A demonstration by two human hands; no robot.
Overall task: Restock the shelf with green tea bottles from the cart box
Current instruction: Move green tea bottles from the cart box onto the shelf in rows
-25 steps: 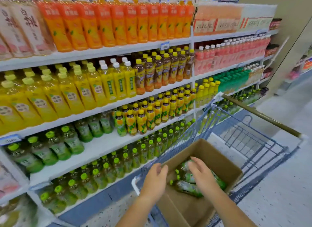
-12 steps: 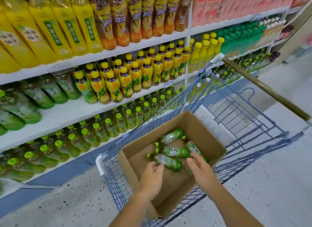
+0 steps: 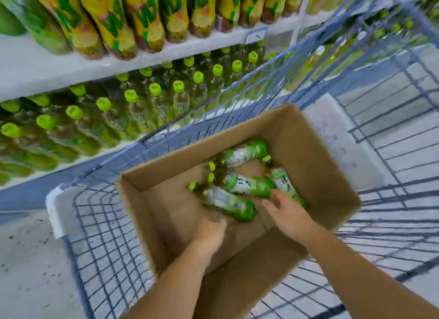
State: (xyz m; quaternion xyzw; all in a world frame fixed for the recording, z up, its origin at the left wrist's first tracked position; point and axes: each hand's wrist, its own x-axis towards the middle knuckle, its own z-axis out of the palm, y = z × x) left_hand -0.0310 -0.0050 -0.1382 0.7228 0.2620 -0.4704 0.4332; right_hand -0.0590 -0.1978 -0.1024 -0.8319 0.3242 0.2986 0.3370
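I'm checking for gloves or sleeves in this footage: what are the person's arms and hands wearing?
Nothing visible. The left hand and right hand are bare, with no gloves, rings, watch or wristband in view. Both forearms are bare too; no sleeve shows down to the bottom edge of the picture.

A cardboard box (image 3: 308, 152) sits in the wire cart (image 3: 104, 235), four green tea bottles (image 3: 228, 201) lying on its bottom.

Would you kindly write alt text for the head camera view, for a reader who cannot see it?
Two bare hands, left hand and right hand, reach into an open cardboard box in a blue wire cart, where four green tea bottles lie on their sides. Neither hand grips one yet. Behind, a shelf holds rows of green-capped bottles.
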